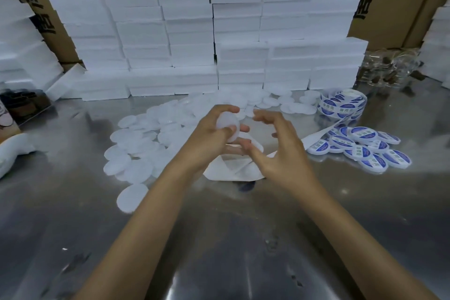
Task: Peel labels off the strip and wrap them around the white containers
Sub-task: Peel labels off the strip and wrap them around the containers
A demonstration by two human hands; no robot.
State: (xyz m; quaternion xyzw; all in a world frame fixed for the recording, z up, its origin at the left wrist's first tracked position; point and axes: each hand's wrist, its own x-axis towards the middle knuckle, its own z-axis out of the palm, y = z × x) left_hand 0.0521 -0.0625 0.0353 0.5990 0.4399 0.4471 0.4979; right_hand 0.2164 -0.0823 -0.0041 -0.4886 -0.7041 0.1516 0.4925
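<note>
Far left edge of the bench: a dark box, partly cut off, with white foam pieces in front of it. Left-centre of the bench: a loose spread of unlabelled white containers, flat round discs overlapping each other, running toward the back edge. One disc lies apart, nearer the front edge. Along the back edge: stacked white foam boxes, brown cartons with black print behind them.

Centre: left hand raised above the bench, fingers and thumb curled round one white container, held on edge, tilted. The container sits at the fingertips, thumb on top, no label visible on it. Right hand just beside it, apart from the container, fingers spread and loosely bent, holding nothing that can be seen. Under both hands: white backing strip, folded and looped on the bench, running right toward the roll.

Right of the hands: pile of labelled containers, blue-and-white labels, overlapping, near the right edge. Behind that pile, nearer the back edge: label roll with blue oval labels. Back right corner: clear plastic bag with brown items, blurred.
</note>
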